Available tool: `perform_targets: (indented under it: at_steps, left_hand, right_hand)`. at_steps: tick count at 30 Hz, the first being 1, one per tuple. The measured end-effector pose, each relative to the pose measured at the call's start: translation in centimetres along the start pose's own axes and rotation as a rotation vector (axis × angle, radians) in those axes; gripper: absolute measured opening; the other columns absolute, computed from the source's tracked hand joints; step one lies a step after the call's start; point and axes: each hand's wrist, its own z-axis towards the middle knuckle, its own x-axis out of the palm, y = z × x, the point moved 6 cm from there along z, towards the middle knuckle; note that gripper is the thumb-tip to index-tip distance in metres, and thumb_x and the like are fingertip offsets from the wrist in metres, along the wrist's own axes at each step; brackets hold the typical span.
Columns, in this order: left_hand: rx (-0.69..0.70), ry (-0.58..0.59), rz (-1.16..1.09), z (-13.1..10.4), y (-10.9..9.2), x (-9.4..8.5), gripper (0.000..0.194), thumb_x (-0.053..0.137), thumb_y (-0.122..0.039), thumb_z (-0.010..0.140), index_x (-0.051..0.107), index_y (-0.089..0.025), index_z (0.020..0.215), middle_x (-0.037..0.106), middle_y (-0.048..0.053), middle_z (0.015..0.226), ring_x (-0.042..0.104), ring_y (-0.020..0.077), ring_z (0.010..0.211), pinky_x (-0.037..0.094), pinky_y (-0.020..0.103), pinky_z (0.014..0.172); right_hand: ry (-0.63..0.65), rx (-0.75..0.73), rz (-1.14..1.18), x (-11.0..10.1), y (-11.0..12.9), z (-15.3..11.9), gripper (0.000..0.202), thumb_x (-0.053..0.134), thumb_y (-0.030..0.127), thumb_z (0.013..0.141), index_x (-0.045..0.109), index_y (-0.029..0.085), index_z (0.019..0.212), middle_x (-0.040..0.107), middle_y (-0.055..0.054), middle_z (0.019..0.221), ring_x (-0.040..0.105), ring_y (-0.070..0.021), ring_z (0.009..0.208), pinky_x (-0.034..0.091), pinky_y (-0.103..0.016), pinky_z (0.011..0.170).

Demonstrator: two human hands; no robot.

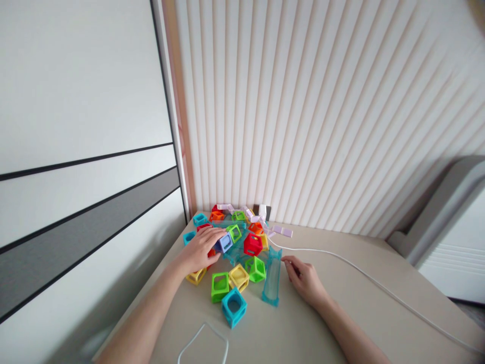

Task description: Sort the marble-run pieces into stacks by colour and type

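Among a pile of colourful hollow cube blocks, my left hand (pixel 202 248) is closed around a periwinkle blue cube block (pixel 226 243), with the fingers above it and the thumb below. A green cube block (pixel 234 233) touches that block's far right side. My right hand (pixel 305 279) rests on the table with its fingers curled in and nothing visible in them. Just left of its fingertips lies a clear teal track piece (pixel 272 278). Nearer to me sit a green cube block (pixel 220 287), a yellow one (pixel 239 277) and a teal one (pixel 234 306).
Lilac pieces (pixel 282 231) and more blocks lie towards the ribbed wall panel (pixel 265 111). A white cable (pixel 352 264) crosses the right of the table (pixel 341 242). A pale cord loop (pixel 204 326) lies in front. A white cabinet (pixel 87 91) borders the left side.
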Motion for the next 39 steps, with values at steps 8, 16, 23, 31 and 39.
perform_targets:
  at_steps: [8,16,23,31,39]
  left_hand:
    - [-0.010,0.005,-0.028,0.0,-0.2,0.0,0.064,0.061,-0.009,0.081,0.048,-0.024,0.142,0.063,0.009,0.138,0.057,0.0278,0.128,0.046,0.048,0.112]
    - [-0.049,0.012,0.001,0.0,-0.5,0.6,0.064,0.061,-0.006,0.078,0.049,-0.023,0.139,0.055,0.011,0.146,0.054,0.0304,0.132,0.046,0.050,0.112]
    - [-0.037,-0.004,0.001,0.2,-0.3,1.0,0.064,0.056,0.001,0.080,0.048,-0.024,0.138,0.062,0.008,0.140,0.056,0.0269,0.131,0.045,0.051,0.113]
    - [0.020,-0.138,0.019,0.4,-0.9,-0.5,0.060,0.051,-0.001,0.087,0.043,-0.022,0.143,0.058,0.012,0.146,0.053,0.0276,0.137,0.047,0.052,0.112]
    - [0.052,-0.090,0.027,0.5,-1.2,0.1,0.063,0.050,0.002,0.086,0.042,-0.023,0.143,0.060,0.011,0.144,0.056,0.0270,0.134,0.049,0.052,0.110]
  right_hand:
    - [-0.034,-0.041,-0.025,-0.2,0.5,-0.3,0.036,0.043,0.040,0.099,0.071,0.018,0.104,0.060,0.001,0.054,0.054,-0.0146,0.046,0.042,-0.023,0.050]
    - [-0.112,-0.242,-0.096,-0.7,2.8,-1.0,0.029,0.043,0.030,0.101,0.070,0.018,0.106,0.063,0.000,0.059,0.058,-0.0136,0.049,0.045,-0.022,0.053]
    - [-0.178,-0.361,-0.207,-1.6,9.3,2.1,0.025,0.047,0.025,0.100,0.071,0.022,0.101,0.075,-0.007,0.085,0.069,-0.0202,0.077,0.052,-0.031,0.073]
    - [-0.041,-0.156,-0.144,1.7,12.7,9.5,0.033,0.054,0.030,0.098,0.067,0.018,0.126,0.068,-0.014,0.126,0.061,-0.0302,0.118,0.045,-0.044,0.103]
    - [0.015,-0.089,-0.045,4.2,12.2,11.6,0.020,0.070,0.026,0.085,0.073,0.019,0.104,0.077,-0.009,0.101,0.072,-0.0270,0.098,0.053,-0.036,0.086]
